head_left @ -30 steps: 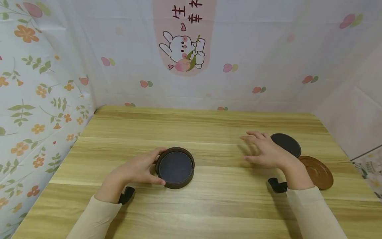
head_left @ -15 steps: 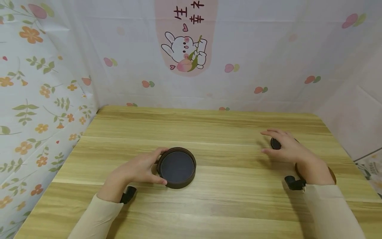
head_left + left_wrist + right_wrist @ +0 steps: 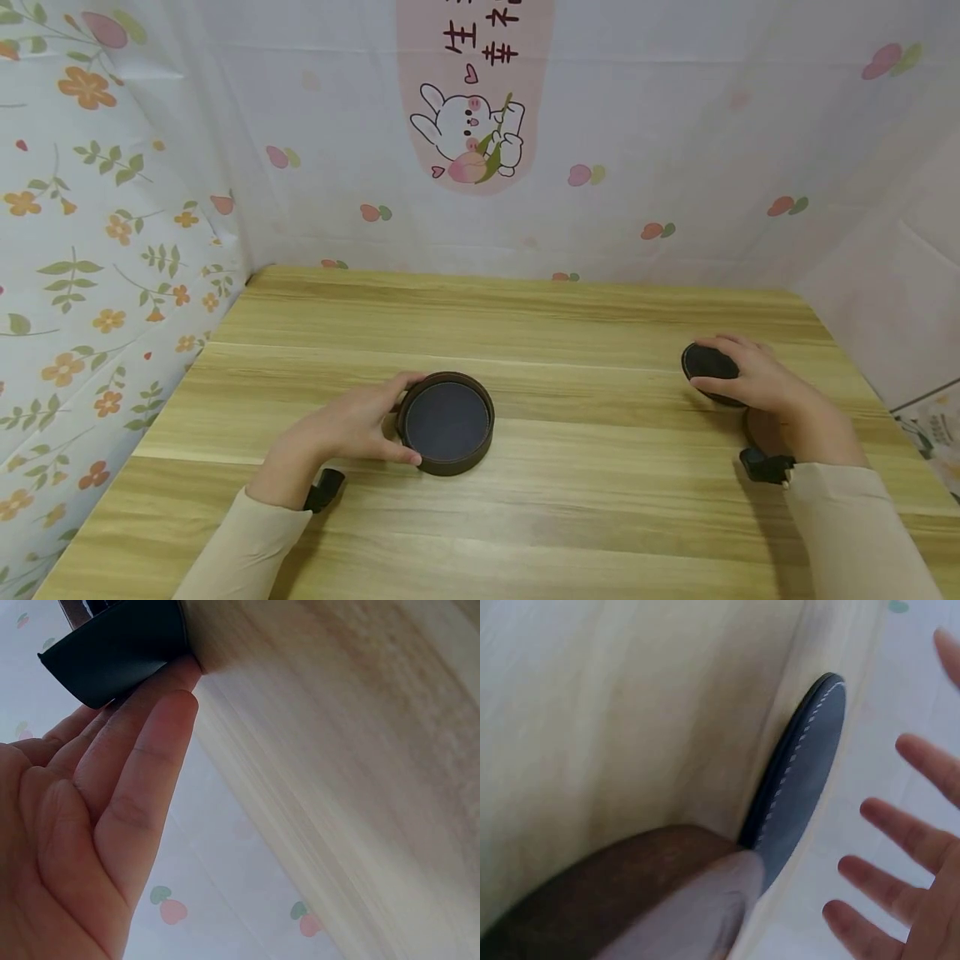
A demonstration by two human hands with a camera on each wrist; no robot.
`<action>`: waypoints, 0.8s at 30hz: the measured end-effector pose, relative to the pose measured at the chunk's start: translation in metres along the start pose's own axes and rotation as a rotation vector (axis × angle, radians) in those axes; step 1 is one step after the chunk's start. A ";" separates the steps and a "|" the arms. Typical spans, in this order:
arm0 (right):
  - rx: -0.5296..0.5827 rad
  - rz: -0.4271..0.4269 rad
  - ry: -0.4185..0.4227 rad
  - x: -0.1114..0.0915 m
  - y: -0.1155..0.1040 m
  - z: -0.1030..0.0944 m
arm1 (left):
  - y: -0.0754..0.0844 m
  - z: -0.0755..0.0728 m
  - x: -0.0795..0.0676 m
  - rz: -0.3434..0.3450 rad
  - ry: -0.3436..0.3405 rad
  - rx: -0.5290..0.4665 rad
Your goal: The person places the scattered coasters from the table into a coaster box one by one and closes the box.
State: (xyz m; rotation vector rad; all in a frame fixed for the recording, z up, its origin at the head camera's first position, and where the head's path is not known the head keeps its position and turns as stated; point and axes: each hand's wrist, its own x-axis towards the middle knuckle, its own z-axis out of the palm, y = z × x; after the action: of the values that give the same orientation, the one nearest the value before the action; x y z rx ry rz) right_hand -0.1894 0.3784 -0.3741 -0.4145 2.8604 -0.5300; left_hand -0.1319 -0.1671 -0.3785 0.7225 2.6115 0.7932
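In the head view a round dark coaster holder (image 3: pixel 483 446) stands on the table with a black coaster (image 3: pixel 447 422) lying in it. My left hand (image 3: pixel 348 429) grips the holder's left side, thumb at the near edge and fingers at the far one. The left wrist view shows the fingers against its dark wall (image 3: pixel 124 649). At the right, my right hand (image 3: pixel 761 379) is over some black round coasters (image 3: pixel 705 361), its fingers spread. The right wrist view shows these white-stitched coasters (image 3: pixel 802 780) apart from the spread fingertips (image 3: pixel 874 810).
A brown wooden saucer (image 3: pixel 622 877) lies beside the black coasters; in the head view my right wrist mostly hides it. The wood-grain table (image 3: pixel 562 508) ends at a patterned cloth (image 3: pixel 637 150) at the back, with flowered cloth (image 3: pixel 105 275) on the left.
My right hand has moved right and come over the black coasters, its wrist now covering most of the saucer. The left hand keeps its hold on the coaster holder.
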 end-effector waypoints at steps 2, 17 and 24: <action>-0.013 0.024 -0.007 -0.001 0.003 0.000 | 0.000 0.000 0.000 0.001 -0.004 -0.005; -0.026 0.108 -0.099 0.001 0.010 0.009 | 0.001 0.001 -0.001 -0.017 -0.014 -0.039; 0.018 0.130 -0.093 0.002 0.013 0.011 | 0.000 0.000 0.000 -0.015 -0.013 -0.032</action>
State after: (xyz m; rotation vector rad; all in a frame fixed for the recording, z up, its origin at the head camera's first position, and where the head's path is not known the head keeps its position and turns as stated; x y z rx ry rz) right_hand -0.1914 0.3856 -0.3897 -0.2412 2.7675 -0.4995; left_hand -0.1313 -0.1670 -0.3784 0.6962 2.5833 0.8217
